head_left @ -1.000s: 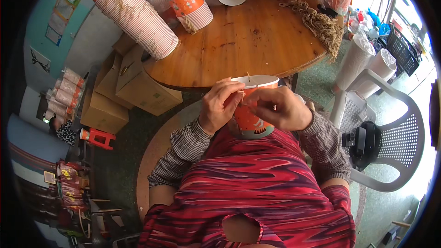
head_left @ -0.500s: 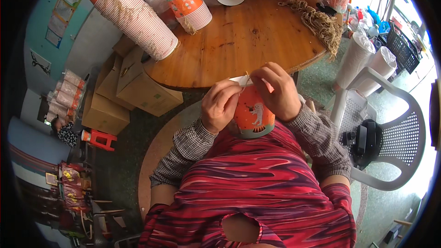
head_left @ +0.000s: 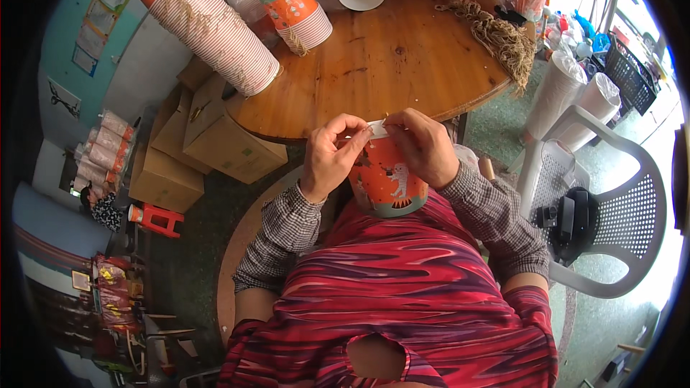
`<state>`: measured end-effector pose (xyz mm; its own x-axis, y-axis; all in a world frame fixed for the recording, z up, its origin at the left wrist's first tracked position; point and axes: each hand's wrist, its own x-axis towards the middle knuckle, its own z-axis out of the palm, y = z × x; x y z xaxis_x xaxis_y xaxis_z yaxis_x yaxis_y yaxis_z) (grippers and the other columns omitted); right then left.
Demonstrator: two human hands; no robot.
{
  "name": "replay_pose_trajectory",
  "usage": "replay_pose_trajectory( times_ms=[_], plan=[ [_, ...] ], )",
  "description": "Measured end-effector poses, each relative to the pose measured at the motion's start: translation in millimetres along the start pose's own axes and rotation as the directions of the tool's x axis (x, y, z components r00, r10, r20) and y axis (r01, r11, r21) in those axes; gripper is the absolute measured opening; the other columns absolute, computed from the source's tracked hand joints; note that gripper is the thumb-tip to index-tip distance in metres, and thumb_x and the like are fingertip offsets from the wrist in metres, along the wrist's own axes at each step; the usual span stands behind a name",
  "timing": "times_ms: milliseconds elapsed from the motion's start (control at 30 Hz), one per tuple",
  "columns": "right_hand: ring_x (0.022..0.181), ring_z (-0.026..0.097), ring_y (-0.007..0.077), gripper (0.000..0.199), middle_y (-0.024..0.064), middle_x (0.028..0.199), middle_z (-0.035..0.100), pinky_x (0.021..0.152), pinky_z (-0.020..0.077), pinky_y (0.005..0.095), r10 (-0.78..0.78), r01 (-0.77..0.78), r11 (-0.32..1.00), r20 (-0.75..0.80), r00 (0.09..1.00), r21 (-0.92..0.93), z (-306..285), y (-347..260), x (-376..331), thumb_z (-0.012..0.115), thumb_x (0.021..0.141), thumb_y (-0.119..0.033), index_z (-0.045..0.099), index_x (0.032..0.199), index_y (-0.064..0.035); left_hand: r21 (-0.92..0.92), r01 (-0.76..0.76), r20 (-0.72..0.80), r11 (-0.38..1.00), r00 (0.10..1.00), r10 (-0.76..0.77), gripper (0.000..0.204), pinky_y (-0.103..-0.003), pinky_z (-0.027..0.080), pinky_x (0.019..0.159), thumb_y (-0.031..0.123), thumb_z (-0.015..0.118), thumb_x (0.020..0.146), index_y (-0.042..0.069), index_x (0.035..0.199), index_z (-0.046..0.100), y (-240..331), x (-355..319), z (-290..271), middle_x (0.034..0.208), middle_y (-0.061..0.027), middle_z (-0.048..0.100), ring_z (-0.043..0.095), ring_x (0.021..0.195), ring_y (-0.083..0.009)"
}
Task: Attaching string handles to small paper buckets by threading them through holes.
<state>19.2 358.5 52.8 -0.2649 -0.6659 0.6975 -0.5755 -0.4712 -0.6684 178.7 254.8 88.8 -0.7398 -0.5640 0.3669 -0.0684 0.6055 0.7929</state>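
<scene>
Left hand [head_left: 335, 156]: thumb and forefinger close together at bucket rim; firm grip, cannot tell. Right hand [head_left: 423, 148]: fingers curled, pinching rim. Orange bucket [head_left: 388, 181] at lap, before table [head_left: 374, 72].

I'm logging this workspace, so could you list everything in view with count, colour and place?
Bucket: one, orange and green, between the hands
Stacked buckets: several, orange and white, table's far side
Table: one, brown, ahead
Twine: one bundle, tan, table's right edge
Cardboard boxes: several, brown, floor left
Stool: one, red, far left
Person: one, black-white clothing, far left
Chair: one, grey, right
Items: several, black, chair seat
Wrapped cylinders: two, white, beyond chair
Crate: one, black, upper right
Garment: one, patterned red, torso
Sleeves: two, checked, forearms
Left hand: one, bare, bucket rim
Right hand: one, bare, rim
</scene>
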Motion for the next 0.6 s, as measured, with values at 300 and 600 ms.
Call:
replay_pose_trajectory(
  times_ms=[300,600],
  plan=[
    [0.072,0.056,0.0299,0.014,0.0129,0.079,0.056,0.064,0.0457,0.0351,-0.164,0.166,0.975,0.027,0.986,-0.146,-16.3,-20.1,3.8,0.064,0.076,0.004,0.06,0.089,-0.0004,-0.022,-0.22,0.026,0.975,0.975,0.22,0.022,-0.028,0.05,0.078,0.002,0.062,0.084,0.0,0.105,0.059,-12.0,-7.6,1.6,0.096,-0.009,0.065,0.064,0.088,-0.0161],
    [0.074,0.063,0.0344,0.012,0.0147,0.079,0.063,0.065,0.0499,0.0383,0.032,-0.049,0.997,0.267,0.963,0.057,-18.8,-48.7,-6.3,0.06,0.081,-0.004,0.06,0.092,-0.0027,-0.134,-0.138,-0.05,0.981,0.99,0.132,0.009,-0.026,0.048,0.075,0.008,0.066,0.086,0.003,0.094,0.064,-20.3,-14.9,8.5,0.091,-0.0059,0.065,0.062,0.084,-0.0145]
  ],
)
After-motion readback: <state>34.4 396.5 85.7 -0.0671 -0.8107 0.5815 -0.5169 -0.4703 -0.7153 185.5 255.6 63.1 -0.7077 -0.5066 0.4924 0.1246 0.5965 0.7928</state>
